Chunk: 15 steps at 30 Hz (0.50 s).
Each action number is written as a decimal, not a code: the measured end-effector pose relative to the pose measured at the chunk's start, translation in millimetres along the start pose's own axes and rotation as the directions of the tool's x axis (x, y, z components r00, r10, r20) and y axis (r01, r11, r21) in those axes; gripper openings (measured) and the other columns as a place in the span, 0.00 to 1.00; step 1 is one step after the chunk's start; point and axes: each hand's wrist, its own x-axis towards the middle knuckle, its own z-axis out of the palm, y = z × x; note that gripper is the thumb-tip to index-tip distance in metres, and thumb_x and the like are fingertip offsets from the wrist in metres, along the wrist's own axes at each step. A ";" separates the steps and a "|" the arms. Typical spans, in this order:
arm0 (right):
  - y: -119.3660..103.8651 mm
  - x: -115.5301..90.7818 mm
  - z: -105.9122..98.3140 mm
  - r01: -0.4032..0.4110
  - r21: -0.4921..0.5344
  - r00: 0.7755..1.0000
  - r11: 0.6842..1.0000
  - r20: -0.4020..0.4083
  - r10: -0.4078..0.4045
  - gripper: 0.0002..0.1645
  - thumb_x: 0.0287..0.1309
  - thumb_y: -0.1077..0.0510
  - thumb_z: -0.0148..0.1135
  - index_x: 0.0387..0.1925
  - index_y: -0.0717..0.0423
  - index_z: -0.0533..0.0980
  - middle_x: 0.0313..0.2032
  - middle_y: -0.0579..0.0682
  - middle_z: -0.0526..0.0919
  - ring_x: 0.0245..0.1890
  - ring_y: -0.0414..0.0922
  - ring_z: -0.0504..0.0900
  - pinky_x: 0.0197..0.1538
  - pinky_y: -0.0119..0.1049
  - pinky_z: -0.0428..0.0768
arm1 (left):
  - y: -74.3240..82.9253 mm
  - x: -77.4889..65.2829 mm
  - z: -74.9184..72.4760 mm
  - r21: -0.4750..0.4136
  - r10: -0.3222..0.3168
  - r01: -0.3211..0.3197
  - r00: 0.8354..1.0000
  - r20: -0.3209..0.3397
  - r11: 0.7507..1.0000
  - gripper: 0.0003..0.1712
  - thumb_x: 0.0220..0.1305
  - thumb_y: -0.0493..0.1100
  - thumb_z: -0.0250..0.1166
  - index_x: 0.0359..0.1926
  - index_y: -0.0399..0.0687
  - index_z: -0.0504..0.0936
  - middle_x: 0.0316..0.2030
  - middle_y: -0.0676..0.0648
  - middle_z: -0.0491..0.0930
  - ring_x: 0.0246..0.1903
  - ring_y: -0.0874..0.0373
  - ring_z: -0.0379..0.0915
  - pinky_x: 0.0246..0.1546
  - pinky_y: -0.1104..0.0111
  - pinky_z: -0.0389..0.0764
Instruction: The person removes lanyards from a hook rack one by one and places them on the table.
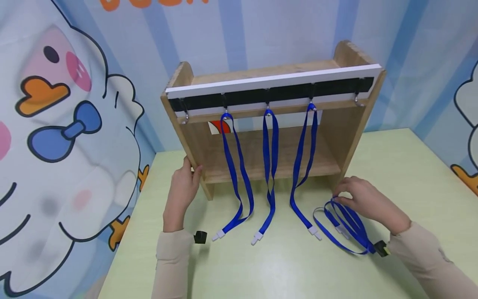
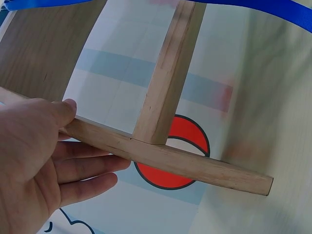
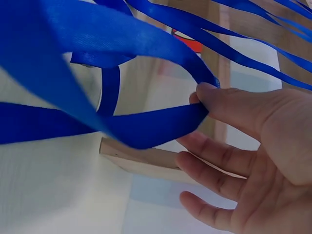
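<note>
The rack (image 1: 286,153) is being gripped by the left hand (image 1: 184,187); 1 lanyard (image 3: 156,127) is being pinched by the right hand (image 1: 362,200), ideally untwisted beneath.

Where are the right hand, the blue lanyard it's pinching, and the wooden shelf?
Right hand (image 1: 367,201): head view, on the back of the hand.
Blue lanyard (image 3: 148,129): right wrist view, on the strap near the fingertips.
Wooden shelf (image 1: 341,133): head view, on the right side panel's inner face.
</note>
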 end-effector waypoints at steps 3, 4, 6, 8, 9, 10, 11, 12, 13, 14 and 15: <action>1.7 6.8 6.0 -0.003 0.008 1.000 1.000 0.004 0.003 0.05 0.54 0.67 0.73 0.33 0.58 0.86 0.33 0.48 0.85 0.36 0.51 0.82 0.41 0.51 0.81 | -0.2 -1.0 -0.5 0.006 0.002 -0.002 1.000 -0.006 1.000 0.26 0.79 0.44 0.54 0.66 0.28 0.62 0.55 0.25 0.77 0.45 0.36 0.84 0.37 0.50 0.86; 2.4 9.4 8.3 -0.004 0.013 1.000 1.000 0.014 0.003 0.04 0.55 0.67 0.73 0.33 0.58 0.86 0.33 0.48 0.85 0.36 0.51 0.82 0.41 0.51 0.81 | -0.2 -1.4 -0.8 0.007 0.003 -0.003 1.000 -0.006 1.000 0.26 0.79 0.43 0.54 0.67 0.28 0.62 0.55 0.25 0.77 0.45 0.36 0.83 0.37 0.49 0.86; 4.1 14.2 13.1 -0.004 0.026 0.999 1.000 0.040 0.003 0.04 0.55 0.68 0.72 0.33 0.58 0.86 0.33 0.47 0.86 0.35 0.49 0.83 0.41 0.50 0.82 | 0.0 -1.8 -1.1 0.009 -0.001 0.001 1.000 -0.007 1.000 0.26 0.79 0.44 0.54 0.67 0.28 0.62 0.55 0.25 0.77 0.45 0.36 0.83 0.37 0.50 0.86; 6.1 17.9 17.8 -0.004 0.040 0.998 0.999 0.068 0.002 0.04 0.56 0.68 0.72 0.34 0.58 0.86 0.33 0.46 0.86 0.34 0.46 0.83 0.41 0.49 0.82 | -0.2 -2.1 -1.3 0.007 -0.004 0.004 1.000 -0.004 1.000 0.27 0.79 0.43 0.55 0.67 0.28 0.62 0.55 0.25 0.77 0.46 0.36 0.83 0.38 0.50 0.86; 7.1 19.2 20.0 -0.005 0.046 0.997 0.999 0.078 0.002 0.04 0.56 0.67 0.72 0.34 0.58 0.86 0.33 0.46 0.86 0.33 0.44 0.83 0.40 0.48 0.83 | 0.0 -2.3 -1.5 0.008 -0.003 0.003 1.000 -0.002 1.000 0.27 0.79 0.42 0.55 0.67 0.28 0.62 0.56 0.25 0.77 0.46 0.36 0.83 0.38 0.49 0.86; 8.1 20.3 22.0 -0.006 0.052 0.996 0.999 0.085 0.001 0.04 0.56 0.67 0.71 0.34 0.57 0.86 0.32 0.45 0.86 0.32 0.43 0.83 0.40 0.47 0.83 | -0.1 -2.2 -1.4 0.009 -0.003 0.003 1.000 -0.001 1.000 0.27 0.79 0.42 0.55 0.67 0.28 0.61 0.56 0.25 0.77 0.46 0.36 0.83 0.38 0.50 0.86; 9.2 21.0 23.8 -0.008 0.058 0.996 0.998 0.087 0.003 0.04 0.57 0.67 0.71 0.34 0.57 0.86 0.32 0.45 0.86 0.32 0.41 0.82 0.39 0.47 0.83 | 0.0 -1.9 -1.3 0.008 -0.005 0.005 1.000 0.000 1.000 0.27 0.79 0.42 0.55 0.68 0.28 0.61 0.56 0.25 0.77 0.46 0.36 0.83 0.38 0.50 0.86; 10.2 21.4 25.3 -0.011 0.058 0.996 0.998 0.089 0.006 0.03 0.57 0.66 0.71 0.34 0.57 0.86 0.32 0.44 0.86 0.31 0.40 0.82 0.39 0.46 0.83 | 0.1 -1.6 -1.3 0.007 -0.005 0.005 1.000 0.001 1.000 0.27 0.79 0.42 0.55 0.68 0.29 0.61 0.56 0.25 0.77 0.46 0.36 0.83 0.38 0.50 0.86; 11.2 21.7 26.7 -0.016 0.060 0.996 0.998 0.088 0.010 0.03 0.57 0.66 0.71 0.34 0.57 0.86 0.32 0.44 0.86 0.31 0.40 0.81 0.38 0.45 0.83 | 0.2 -1.2 -1.2 0.005 -0.006 0.006 1.000 0.003 1.000 0.27 0.79 0.42 0.55 0.68 0.29 0.61 0.56 0.25 0.77 0.46 0.36 0.83 0.38 0.50 0.86; 12.0 21.9 27.9 -0.021 0.059 0.996 0.998 0.089 0.016 0.03 0.58 0.66 0.71 0.34 0.57 0.86 0.32 0.44 0.86 0.30 0.39 0.81 0.37 0.45 0.82 | 0.2 -0.7 -1.0 0.004 -0.005 0.005 1.000 0.004 1.000 0.28 0.79 0.43 0.55 0.69 0.29 0.61 0.56 0.26 0.77 0.46 0.36 0.83 0.38 0.50 0.86; 12.8 22.0 28.9 -0.028 0.057 0.996 0.998 0.091 0.023 0.03 0.58 0.66 0.71 0.34 0.57 0.85 0.31 0.44 0.86 0.29 0.38 0.80 0.37 0.45 0.82 | 0.5 -0.3 -0.9 0.002 -0.005 0.005 1.000 0.006 1.000 0.28 0.79 0.43 0.55 0.69 0.29 0.60 0.56 0.26 0.77 0.47 0.36 0.83 0.38 0.50 0.86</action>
